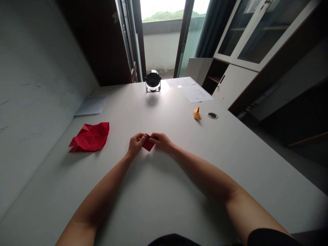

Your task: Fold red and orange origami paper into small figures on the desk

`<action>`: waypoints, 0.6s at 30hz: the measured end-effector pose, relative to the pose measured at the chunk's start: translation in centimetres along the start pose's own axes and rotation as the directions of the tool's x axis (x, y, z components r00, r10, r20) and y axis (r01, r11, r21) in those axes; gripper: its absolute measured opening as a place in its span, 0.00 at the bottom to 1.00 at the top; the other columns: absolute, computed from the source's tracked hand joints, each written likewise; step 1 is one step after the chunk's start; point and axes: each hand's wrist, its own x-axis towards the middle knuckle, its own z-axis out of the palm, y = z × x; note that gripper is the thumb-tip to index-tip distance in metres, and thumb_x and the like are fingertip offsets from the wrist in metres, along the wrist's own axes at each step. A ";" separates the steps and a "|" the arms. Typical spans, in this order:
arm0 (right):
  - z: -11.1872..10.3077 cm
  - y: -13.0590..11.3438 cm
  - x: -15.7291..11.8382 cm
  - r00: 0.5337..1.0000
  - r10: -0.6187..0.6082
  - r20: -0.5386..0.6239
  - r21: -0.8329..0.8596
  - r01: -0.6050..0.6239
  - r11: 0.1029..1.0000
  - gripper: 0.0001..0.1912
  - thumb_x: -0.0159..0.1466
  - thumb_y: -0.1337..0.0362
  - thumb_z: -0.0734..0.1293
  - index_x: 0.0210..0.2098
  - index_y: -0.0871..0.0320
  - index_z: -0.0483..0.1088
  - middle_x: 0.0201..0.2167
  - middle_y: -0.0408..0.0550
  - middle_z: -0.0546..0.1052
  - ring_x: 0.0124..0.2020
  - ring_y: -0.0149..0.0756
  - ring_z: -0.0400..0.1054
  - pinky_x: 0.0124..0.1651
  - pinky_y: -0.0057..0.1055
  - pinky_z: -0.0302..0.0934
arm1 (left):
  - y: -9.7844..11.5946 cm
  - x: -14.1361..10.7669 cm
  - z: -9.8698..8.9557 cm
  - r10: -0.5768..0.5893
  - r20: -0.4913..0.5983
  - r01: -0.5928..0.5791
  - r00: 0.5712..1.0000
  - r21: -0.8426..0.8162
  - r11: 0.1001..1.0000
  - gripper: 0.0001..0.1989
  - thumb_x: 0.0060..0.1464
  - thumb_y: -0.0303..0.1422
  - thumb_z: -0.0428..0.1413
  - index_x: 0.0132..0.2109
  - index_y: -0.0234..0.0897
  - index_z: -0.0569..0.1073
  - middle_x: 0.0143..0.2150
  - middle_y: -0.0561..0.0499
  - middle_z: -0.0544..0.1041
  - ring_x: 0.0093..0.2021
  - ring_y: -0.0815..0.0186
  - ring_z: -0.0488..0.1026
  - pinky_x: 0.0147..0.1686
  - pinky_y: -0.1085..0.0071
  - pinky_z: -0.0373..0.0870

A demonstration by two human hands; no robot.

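Observation:
A small folded piece of red paper (pixel 149 144), diamond-shaped with a point toward me, is held between my two hands just above the white table. My left hand (pixel 136 142) pinches its left upper edge between thumb and fingers. On the other side, my right hand (pixel 161 140) grips the right upper edge, thumb on the paper's face. Fingers of both hands partly cover the top corner. Off to the left lies a larger creased sheet of red paper (pixel 91 137), partly opened out. An orange folded paper figure (pixel 196 113) stands to the right.
A round black fan-like device on a stand (pixel 153 80) sits at the table's (pixel 159 191) far edge. White printed sheets (pixel 196 93) lie at the back right, and more papers (pixel 91 105) at the back left. Near the right edge is a round cable hole (pixel 212 115).

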 end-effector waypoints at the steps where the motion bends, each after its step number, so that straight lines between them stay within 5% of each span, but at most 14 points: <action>1: 0.0 -0.1 0.0 1.000 -0.003 0.018 -0.008 0.003 1.000 0.16 0.62 0.50 0.67 0.31 0.58 0.73 0.22 0.39 0.68 0.26 0.29 0.57 0.30 0.27 0.51 | 0.0 0.0 -0.1 -0.003 -0.004 0.003 1.000 0.005 1.000 0.17 0.58 0.46 0.58 0.36 0.35 0.78 0.30 0.51 0.76 0.30 0.67 0.71 0.30 0.73 0.67; 18: 0.1 -0.7 -0.2 0.996 -0.005 0.090 0.199 -0.013 0.980 0.13 0.58 0.58 0.70 0.39 0.58 0.73 0.27 0.41 0.73 0.29 0.32 0.65 0.33 0.28 0.59 | -0.6 0.3 0.3 -0.056 -0.141 0.029 0.988 -0.187 0.982 0.18 0.55 0.47 0.61 0.39 0.35 0.77 0.34 0.49 0.78 0.34 0.65 0.75 0.35 0.70 0.72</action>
